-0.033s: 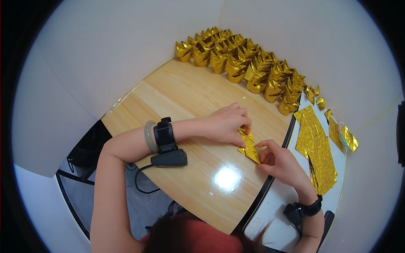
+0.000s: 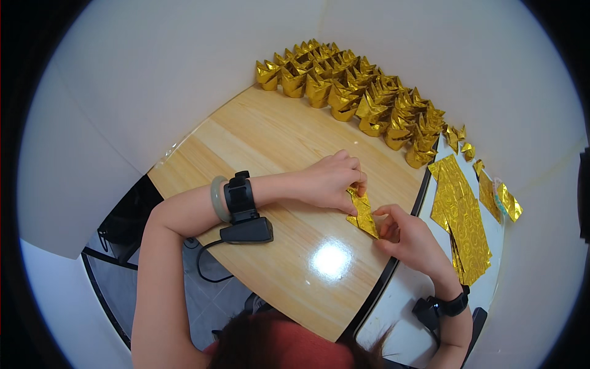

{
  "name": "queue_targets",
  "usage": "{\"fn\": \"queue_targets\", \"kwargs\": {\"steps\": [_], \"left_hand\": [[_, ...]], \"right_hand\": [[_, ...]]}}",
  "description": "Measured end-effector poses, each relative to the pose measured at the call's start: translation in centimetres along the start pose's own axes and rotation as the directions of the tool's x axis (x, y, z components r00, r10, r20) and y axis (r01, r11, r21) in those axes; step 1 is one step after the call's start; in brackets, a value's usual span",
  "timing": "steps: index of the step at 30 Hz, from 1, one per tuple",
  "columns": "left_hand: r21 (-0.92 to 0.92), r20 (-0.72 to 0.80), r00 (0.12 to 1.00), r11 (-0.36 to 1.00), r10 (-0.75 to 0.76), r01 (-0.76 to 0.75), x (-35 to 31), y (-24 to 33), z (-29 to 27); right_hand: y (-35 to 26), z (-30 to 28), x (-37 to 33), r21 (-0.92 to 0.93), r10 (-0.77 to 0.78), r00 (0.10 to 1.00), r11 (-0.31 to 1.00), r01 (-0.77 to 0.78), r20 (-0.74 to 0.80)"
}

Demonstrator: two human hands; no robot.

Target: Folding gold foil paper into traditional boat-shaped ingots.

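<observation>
Folded gold paper [image 2: 364,216] slants above the wood-patterned table [image 2: 252,141], its upper end pinched between the thumb and curled fingers of the left hand [image 2: 335,181]. Beside its lower corner, the right hand [image 2: 405,240] has its thumb and fingers bent (whether they grip the paper, I cannot tell). Farther right lie patterned gold sheets [image 2: 461,215]; beyond, rows of pointed gold shapes [image 2: 353,80] stand.

The folded paper [image 2: 365,218] is gold, the sheets [image 2: 462,221] swirl-patterned gold, the tabletop [image 2: 258,138] tan wood-grain.
</observation>
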State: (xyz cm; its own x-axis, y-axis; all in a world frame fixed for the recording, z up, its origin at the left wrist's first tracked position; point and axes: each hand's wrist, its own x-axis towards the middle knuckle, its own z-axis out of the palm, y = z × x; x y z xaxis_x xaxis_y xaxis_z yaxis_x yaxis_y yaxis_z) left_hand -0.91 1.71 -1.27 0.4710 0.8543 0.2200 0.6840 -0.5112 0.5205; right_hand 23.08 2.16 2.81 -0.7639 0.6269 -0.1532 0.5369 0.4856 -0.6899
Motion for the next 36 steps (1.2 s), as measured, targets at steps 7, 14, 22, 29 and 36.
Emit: {"fn": "queue_targets", "kwargs": {"steps": [7,14,22,29,36], "left_hand": [[-0.054,0.052,0.998,0.998,-0.026,0.029,-0.3,-0.2,0.2],[-0.045,0.043,0.999,0.999,-0.009,0.011,-0.4,-0.5,0.3],[-0.117,0.001,0.982,0.976,0.187,-0.186,-0.1,-1.3,-0.2],[-0.200,0.084,0.995,0.979,0.051,-0.033,-0.1,-0.8,-0.5],[-0.313,0.008,0.994,0.944,-0.105,0.102,0.0,0.1,-0.3]], "right_hand": [[-1.8,-0.2,-0.1,-0.091,0.046,0.998,0.995,-0.051,-0.053],[0.6,0.9,1.2,0.354,0.017,0.991,0.935,0.031,-0.134],[2.0,1.5,3.4,0.064,-0.114,0.962,0.989,0.134,-0.247],[1.9,0.5,3.4,0.125,-0.025,0.985,0.991,0.047,-0.172],[1.8,1.6,3.7,0.060,-0.039,0.963,0.997,0.057,-0.268]]}}
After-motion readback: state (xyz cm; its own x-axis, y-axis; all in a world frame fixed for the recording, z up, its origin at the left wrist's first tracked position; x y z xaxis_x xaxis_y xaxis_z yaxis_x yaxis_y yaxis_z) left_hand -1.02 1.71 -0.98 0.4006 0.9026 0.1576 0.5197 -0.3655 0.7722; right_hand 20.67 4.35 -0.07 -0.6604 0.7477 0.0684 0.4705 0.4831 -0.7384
